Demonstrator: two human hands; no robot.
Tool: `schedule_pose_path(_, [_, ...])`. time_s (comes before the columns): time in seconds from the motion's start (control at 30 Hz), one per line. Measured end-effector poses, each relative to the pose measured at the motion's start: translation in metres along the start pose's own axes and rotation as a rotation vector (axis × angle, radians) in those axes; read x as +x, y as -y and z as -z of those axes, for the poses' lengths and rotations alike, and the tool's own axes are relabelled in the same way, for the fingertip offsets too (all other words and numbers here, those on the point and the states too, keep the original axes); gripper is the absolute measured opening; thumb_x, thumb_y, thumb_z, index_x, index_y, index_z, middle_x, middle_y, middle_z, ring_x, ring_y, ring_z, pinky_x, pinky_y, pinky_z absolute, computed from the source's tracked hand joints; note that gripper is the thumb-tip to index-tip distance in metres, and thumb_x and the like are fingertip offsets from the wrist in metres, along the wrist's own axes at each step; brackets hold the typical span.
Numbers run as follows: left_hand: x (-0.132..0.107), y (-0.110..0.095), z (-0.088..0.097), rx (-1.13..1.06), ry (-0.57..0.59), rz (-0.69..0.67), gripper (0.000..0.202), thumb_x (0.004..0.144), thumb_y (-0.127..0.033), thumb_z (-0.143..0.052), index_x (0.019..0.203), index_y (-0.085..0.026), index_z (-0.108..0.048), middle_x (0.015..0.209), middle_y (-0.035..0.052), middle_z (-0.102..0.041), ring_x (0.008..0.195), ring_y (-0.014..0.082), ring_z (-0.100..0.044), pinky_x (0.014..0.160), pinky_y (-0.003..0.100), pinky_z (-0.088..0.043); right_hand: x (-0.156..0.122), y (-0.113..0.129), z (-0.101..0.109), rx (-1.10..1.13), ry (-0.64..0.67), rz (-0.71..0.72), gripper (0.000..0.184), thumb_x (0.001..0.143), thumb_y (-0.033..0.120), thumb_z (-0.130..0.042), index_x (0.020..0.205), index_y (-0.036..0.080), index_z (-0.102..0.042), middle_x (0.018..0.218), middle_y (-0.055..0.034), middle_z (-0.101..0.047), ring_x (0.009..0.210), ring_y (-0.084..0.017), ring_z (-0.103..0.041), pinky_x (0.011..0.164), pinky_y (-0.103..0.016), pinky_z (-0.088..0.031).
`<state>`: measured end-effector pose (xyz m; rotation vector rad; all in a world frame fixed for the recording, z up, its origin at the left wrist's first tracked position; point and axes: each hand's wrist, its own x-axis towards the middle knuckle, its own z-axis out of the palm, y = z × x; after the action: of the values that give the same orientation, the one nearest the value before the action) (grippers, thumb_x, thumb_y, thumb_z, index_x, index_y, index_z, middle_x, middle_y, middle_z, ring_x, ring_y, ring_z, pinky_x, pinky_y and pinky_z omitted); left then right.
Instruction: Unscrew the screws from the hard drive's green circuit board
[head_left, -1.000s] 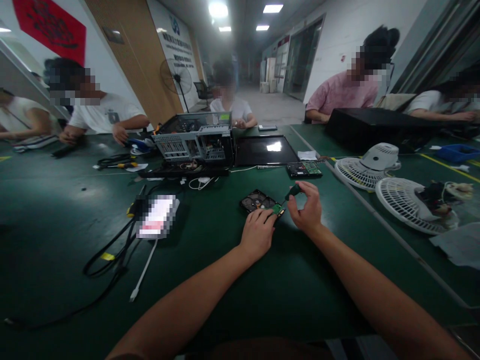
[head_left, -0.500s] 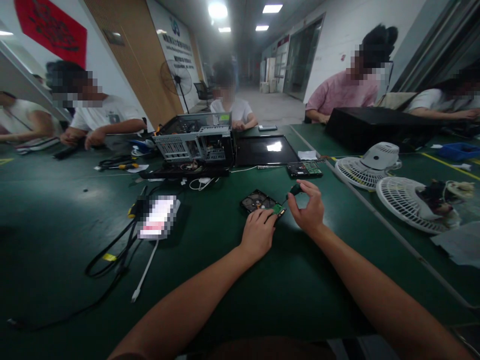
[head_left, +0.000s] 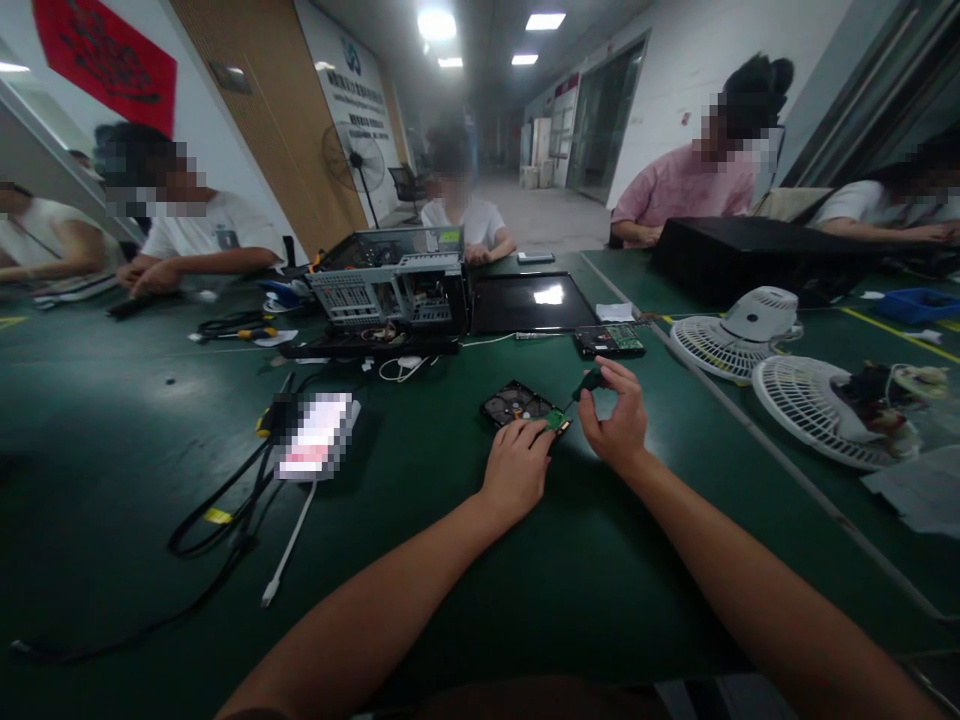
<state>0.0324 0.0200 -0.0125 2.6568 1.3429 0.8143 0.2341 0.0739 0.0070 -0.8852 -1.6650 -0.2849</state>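
Note:
A hard drive (head_left: 511, 403) with a green circuit board at its right end lies on the green table in front of me. My left hand (head_left: 516, 468) is on its near edge, fingers bent over the board side and gripping it against the table. Between the thumb and fingers of my right hand (head_left: 619, 420) is a screwdriver (head_left: 588, 381) with a dark green handle. Its thin shaft slants down to the left, the tip at or just above the drive's right end; whether it touches I cannot tell.
Beyond the drive are an opened computer case (head_left: 390, 290), a dark flat panel (head_left: 534, 303) and a second hard drive (head_left: 613, 341). White fan parts (head_left: 817, 410) lie to the right. A lit phone (head_left: 315, 435) and black cables (head_left: 225, 520) lie left. Several people sit around the table.
My right hand and the screwdriver have shifted very slightly. The left hand and hard drive hold their place. At the far left, a co-worker's hands have come together.

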Motion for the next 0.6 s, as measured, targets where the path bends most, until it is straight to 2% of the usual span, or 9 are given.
schedule_pose_path(0.2, [0.0002,-0.0003,-0.0006,-0.001,0.008,0.006,0.046,0.092,-0.016,-0.064,0.136,-0.025,-0.056,0.140,0.0067,-0.058,0.129,0.0287,-0.049,0.110,0.049,-0.040,-0.0007,-0.0006,-0.0009,0.013,-0.005,-0.035,0.056,0.087,0.017,-0.067,0.137,0.023,-0.042,0.136,-0.0173,-0.056,0.108,-0.026,-0.067,0.076,-0.043,-0.064])
schedule_pose_path(0.6, [-0.0001,-0.0007,-0.0006,-0.006,-0.003,0.002,0.045,0.092,-0.016,-0.062,0.136,-0.024,-0.056,0.140,0.0058,-0.058,0.130,0.0292,-0.048,0.111,0.049,-0.039,-0.0010,0.0022,-0.0007,-0.029,-0.035,-0.058,0.054,0.085,0.020,-0.071,0.133,0.023,-0.047,0.123,-0.0124,-0.057,0.092,-0.021,-0.064,0.070,-0.039,-0.062])
